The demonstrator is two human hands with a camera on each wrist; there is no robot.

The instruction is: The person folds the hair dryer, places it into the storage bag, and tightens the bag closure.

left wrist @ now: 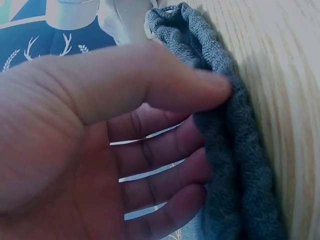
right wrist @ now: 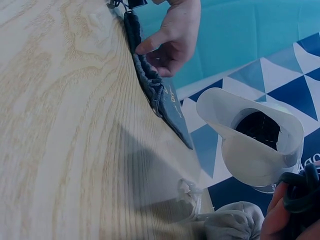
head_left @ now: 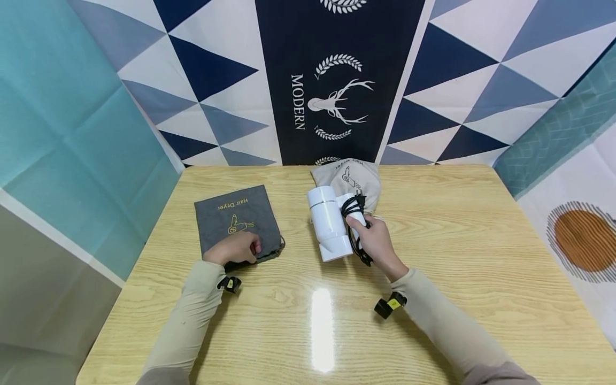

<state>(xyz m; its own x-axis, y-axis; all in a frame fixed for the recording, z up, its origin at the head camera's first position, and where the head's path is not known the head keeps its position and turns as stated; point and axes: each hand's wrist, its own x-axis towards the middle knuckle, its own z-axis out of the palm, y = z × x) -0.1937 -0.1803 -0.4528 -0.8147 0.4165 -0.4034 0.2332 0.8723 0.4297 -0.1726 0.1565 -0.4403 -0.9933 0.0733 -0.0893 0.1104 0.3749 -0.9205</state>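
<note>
A dark grey drawstring bag [head_left: 236, 206] printed "Hair Dryer" lies flat at the left of the table. My left hand [head_left: 236, 248] is at its near edge; the left wrist view shows the thumb against the gathered mouth [left wrist: 220, 125] and the fingers curled to the fabric, pinching it. A white hair dryer [head_left: 329, 222] is held above the table by my right hand [head_left: 377, 240], which grips the handle and the black cord [head_left: 353, 206] bundled on it. In the right wrist view the nozzle [right wrist: 255, 135] faces the camera, and only some fingers [right wrist: 275, 215] show.
Behind the dryer, a light beige drawstring bag [head_left: 368, 179], also printed "Hair Dryer", lies at the table's back edge. The wooden table [head_left: 457, 230] meets a patterned cloth [head_left: 231, 80] at the back and a teal cloth [head_left: 72, 133] at the left.
</note>
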